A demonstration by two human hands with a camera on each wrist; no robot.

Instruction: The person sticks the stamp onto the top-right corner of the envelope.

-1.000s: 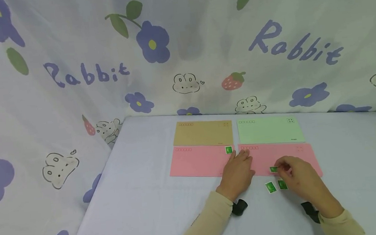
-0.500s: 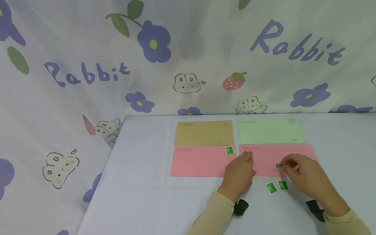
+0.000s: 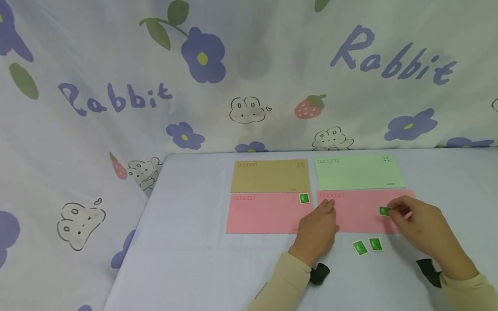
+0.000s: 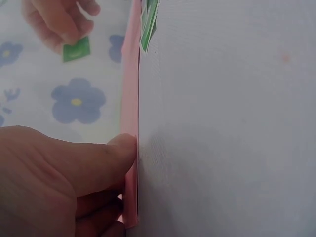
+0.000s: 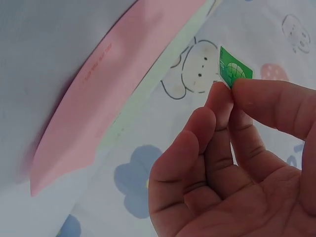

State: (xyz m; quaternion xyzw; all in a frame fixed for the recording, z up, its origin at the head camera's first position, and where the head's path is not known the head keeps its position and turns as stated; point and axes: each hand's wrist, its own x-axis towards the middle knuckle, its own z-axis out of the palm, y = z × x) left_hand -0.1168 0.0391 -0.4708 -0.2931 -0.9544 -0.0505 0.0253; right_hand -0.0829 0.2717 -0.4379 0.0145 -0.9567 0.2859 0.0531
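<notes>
My right hand (image 3: 428, 226) pinches a small green stamp (image 3: 385, 211) by its edge, held over the right part of the nearer right pink envelope (image 3: 356, 213). In the right wrist view, the stamp (image 5: 232, 68) sticks out between thumb and fingertips, a pale-green pattern showing on it. My left hand (image 3: 315, 233) rests on that envelope's left end, its fingers pointing forward; the left wrist view has the thumb (image 4: 121, 150) on the envelope's near edge. Two loose green stamps, one at left (image 3: 360, 247) and one at right (image 3: 376, 244), lie on the cloth in front of it.
To the left lies another pink envelope (image 3: 260, 213) with a green stamp (image 3: 304, 198) at its upper right corner. Behind are a tan envelope (image 3: 268, 177) and a light green one (image 3: 355, 175). A patterned curtain (image 3: 241, 67) hangs behind the white-covered table (image 3: 184, 230).
My right hand has moved right and slightly farther back over the pink envelope, carrying the stamp. The left hand has stayed nearly still on the envelope.
</notes>
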